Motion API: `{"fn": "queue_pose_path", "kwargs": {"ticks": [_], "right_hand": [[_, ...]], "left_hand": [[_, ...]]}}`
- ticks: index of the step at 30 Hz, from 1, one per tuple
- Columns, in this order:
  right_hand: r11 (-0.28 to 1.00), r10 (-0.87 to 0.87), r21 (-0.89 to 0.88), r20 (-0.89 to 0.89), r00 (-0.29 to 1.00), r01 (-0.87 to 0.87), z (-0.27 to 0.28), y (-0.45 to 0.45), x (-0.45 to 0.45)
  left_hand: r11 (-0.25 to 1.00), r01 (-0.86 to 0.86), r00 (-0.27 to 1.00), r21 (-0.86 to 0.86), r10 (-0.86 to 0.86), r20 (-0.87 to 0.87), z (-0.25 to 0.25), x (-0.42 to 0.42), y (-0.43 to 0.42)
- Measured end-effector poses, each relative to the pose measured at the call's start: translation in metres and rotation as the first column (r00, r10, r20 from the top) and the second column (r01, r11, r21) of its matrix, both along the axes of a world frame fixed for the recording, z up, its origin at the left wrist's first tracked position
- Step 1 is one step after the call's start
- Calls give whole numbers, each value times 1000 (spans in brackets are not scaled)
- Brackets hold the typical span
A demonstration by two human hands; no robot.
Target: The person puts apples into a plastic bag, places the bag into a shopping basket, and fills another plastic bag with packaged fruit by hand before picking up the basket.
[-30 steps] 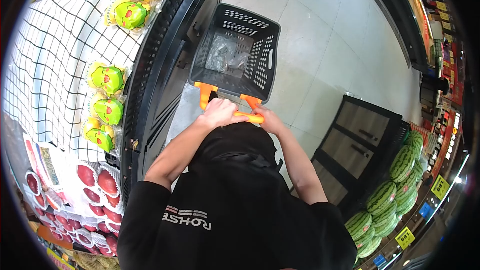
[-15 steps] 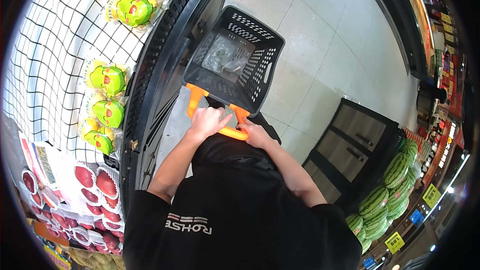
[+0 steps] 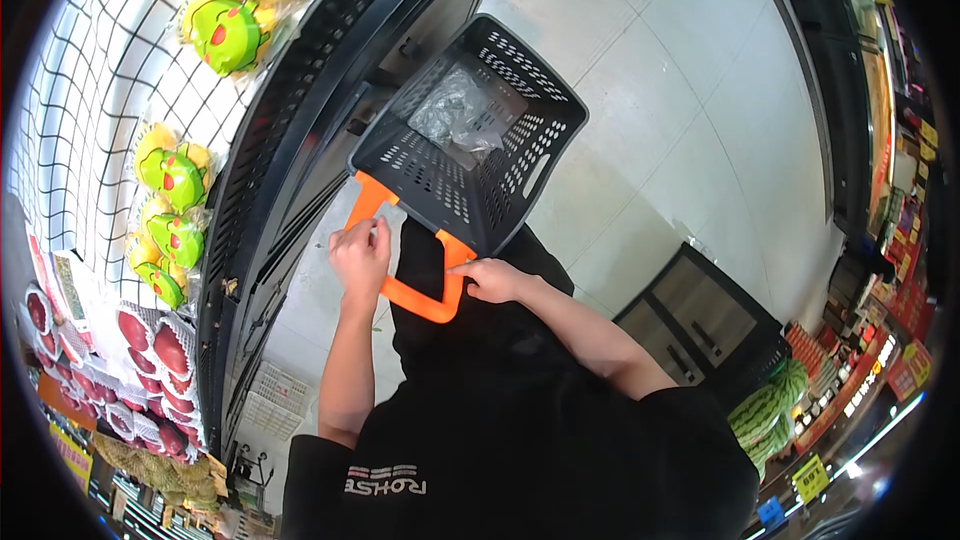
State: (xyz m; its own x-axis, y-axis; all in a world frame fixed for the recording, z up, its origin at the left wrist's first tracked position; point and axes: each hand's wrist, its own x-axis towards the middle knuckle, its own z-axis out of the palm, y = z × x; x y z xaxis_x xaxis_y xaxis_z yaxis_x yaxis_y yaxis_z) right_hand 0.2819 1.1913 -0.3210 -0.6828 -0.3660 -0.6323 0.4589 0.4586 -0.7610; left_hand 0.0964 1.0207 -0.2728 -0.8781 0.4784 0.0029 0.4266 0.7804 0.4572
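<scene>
A dark grey shopping basket (image 3: 535, 155) with perforated walls is in front of my body, its orange handle (image 3: 425, 306) turned toward me. Crumpled clear plastic (image 3: 455, 115) lies in the bottom of the basket. My left hand (image 3: 361, 255) is closed at the left side of the handle and covers part of it. At the handle's right side, my right hand (image 3: 497, 280) has its fingers curled, with the fingertips against the orange bar.
On the left is a display shelf (image 3: 255, 140) with a wire grid, bagged green cartoon-faced items (image 3: 225, 35) and red fruit in foam nets (image 3: 170, 350). Watermelons (image 3: 765, 415) and a dark cabinet (image 3: 700, 310) stand on the right. Pale floor tiles (image 3: 650, 110) lie beyond the basket.
My left hand has moved left from the handle's near bar to its left side. The handle has swung lower and nearer to me. Shelf goods have shifted left and down in view.
</scene>
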Motion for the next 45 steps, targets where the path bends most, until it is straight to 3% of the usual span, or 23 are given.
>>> {"fn": "queue_pose_path", "kwargs": {"ticks": [1, 3, 5, 11, 16, 23, 29, 30, 33, 34, 35, 37, 39, 42, 45], "right_hand": [[999, 27, -36, 84, 996, -24, -6, 10, -5], [999, -48, -8, -18, 999, 48, -37, 27, -2], [969, -246, 24, 135, 960, 245, -65, 51, -9], [821, -484, 391, 87, 871, 417, -178, 117, -49], [776, -459, 508, 52, 887, 373, -250, 151, -114], [787, -394, 543, 74, 916, 294, -356, 152, -184], [792, -293, 596, 176, 940, 136, -406, 155, -179], [754, -349, 615, 80, 934, 229, -392, 151, -169], [787, -316, 546, -40, 948, 285, -384, 139, -130], [773, -363, 493, -173, 916, 400, -362, 134, -117], [772, -384, 442, -247, 890, 456, -338, 130, -105], [759, -450, 296, -406, 795, 580, -275, 121, -85], [798, -442, 215, -427, 789, 564, -201, 118, -71], [805, -453, 52, -591, 668, 592, -95, 109, -53], [809, -498, -73, -612, 615, 583, -1, 96, -39]], "left_hand": [[1000, -4, 1000, -9, 4, -6, -1, 1, -1], [997, -72, 997, -33, 71, -19, -3, 1, 1], [995, -79, 997, -62, 78, -5, -2, 1, 4], [991, -57, 998, -123, 61, 31, 3, 1, 8], [990, -17, 996, -137, 29, 82, 4, 0, 13], [976, -95, 979, -194, 126, 158, 6, 8, -1], [996, -43, 991, -73, 51, 124, -1, 8, -4], [995, -53, 990, -81, 63, 126, 0, 9, -1], [996, -39, 992, -81, 48, 115, 0, 6, -1], [988, -120, 980, -100, 134, 147, 3, 8, 1], [991, -107, 985, -75, 116, 124, 2, 8, 3], [991, -108, 986, -80, 118, 121, 2, 7, 3], [995, -93, 991, -35, 96, 93, 3, 5, 8], [998, -64, 995, -27, 66, 74, 9, 3, 17], [1000, -23, 997, 13, 22, 78, 9, 4, 20]]}}
